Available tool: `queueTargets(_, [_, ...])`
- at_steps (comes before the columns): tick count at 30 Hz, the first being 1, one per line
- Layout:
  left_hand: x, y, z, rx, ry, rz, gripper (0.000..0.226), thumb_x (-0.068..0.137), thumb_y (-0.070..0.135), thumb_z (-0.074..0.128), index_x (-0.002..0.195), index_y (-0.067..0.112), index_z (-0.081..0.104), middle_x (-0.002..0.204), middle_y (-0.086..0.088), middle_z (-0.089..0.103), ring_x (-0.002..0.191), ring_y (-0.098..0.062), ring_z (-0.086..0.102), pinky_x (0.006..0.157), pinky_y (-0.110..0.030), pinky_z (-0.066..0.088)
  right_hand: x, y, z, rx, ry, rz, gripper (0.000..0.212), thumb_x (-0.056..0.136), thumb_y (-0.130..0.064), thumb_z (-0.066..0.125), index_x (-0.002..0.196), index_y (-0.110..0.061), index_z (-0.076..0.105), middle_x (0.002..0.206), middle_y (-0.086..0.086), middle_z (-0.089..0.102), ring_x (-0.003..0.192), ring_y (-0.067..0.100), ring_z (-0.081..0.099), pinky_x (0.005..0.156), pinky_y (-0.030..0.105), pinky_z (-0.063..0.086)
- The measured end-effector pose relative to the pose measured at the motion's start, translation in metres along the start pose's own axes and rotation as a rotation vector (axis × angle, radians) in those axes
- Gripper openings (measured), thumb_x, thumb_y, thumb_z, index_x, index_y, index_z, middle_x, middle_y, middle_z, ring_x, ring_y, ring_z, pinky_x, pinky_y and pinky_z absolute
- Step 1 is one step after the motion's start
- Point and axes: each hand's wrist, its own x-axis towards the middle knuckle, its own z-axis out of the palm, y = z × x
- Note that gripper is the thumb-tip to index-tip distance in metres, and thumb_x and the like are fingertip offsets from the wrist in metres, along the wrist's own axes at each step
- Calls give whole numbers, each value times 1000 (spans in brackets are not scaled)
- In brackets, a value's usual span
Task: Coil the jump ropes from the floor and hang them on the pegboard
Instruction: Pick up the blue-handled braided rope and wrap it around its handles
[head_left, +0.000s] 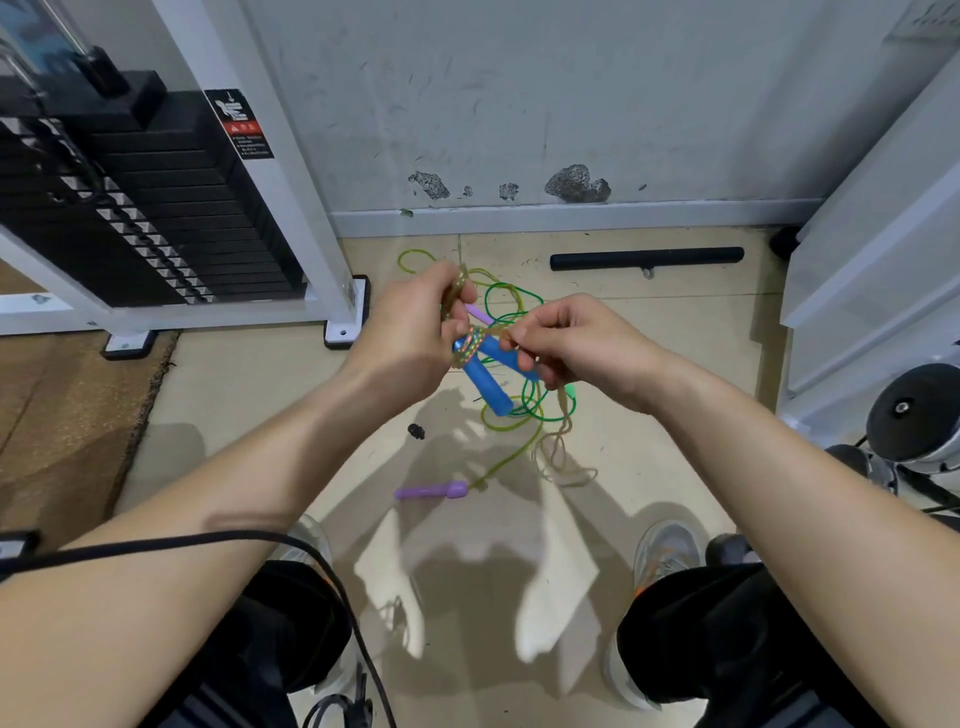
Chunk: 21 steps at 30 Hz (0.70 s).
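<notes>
My left hand (410, 332) grips a coiled bundle of speckled tan rope (457, 291) together with two blue handles (488, 382) that hang below it. My right hand (576, 345) pinches a strand of the same rope and holds it across the bundle; a loose tail (561, 452) dangles from it to the floor. A second jump rope, green-yellow (519, 415), lies tangled on the floor beneath my hands, with one purple handle (431, 491) lying near my feet and another purple handle (478, 314) partly hidden behind my left hand. The pegboard is out of view.
A white-framed weight stack machine (156, 208) stands at the left. A black bar (647, 258) lies by the wall. White panels (872, 260) and dumbbells (914, 421) fill the right side. A small black object (416, 431) lies on the tiled floor.
</notes>
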Motion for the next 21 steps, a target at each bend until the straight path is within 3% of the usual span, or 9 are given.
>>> queueTargets(6, [7,0,14,-91,290,12,27,85,-5,56,96,19,58,84,2,62,75,-12,57,69,-15,45,-13,-5,47,295,252,15,12,102,-14,50,99,-8,60,66,5,62,49,15,54,64,33,50])
queueTargets(10, [9,6,23,-246,387,-84,28,85,-6,59,96,20,56,81,6,60,65,3,53,65,-7,40,-18,2,59,262,255,9,21,103,-17,46,92,-12,63,64,2,62,51,15,58,69,35,49])
queueTargets(12, [11,7,21,-320,417,-129,25,86,-5,60,97,18,56,79,12,58,59,5,51,65,-11,44,-20,6,60,248,232,23,26,104,-24,46,88,-12,63,64,2,62,51,16,58,63,31,47])
queueTargets(16, [14,9,16,-587,401,-262,25,88,-3,61,95,20,55,81,5,60,59,-3,56,75,-40,61,-18,16,57,177,214,16,41,103,-39,48,78,-11,64,57,0,52,47,16,45,54,27,38])
queueTargets(21, [14,12,5,-942,227,-512,19,94,-7,57,97,11,55,90,-4,61,81,-16,65,75,-31,61,-10,18,43,116,149,80,51,95,-56,55,66,-15,58,51,-7,40,51,15,37,54,27,34])
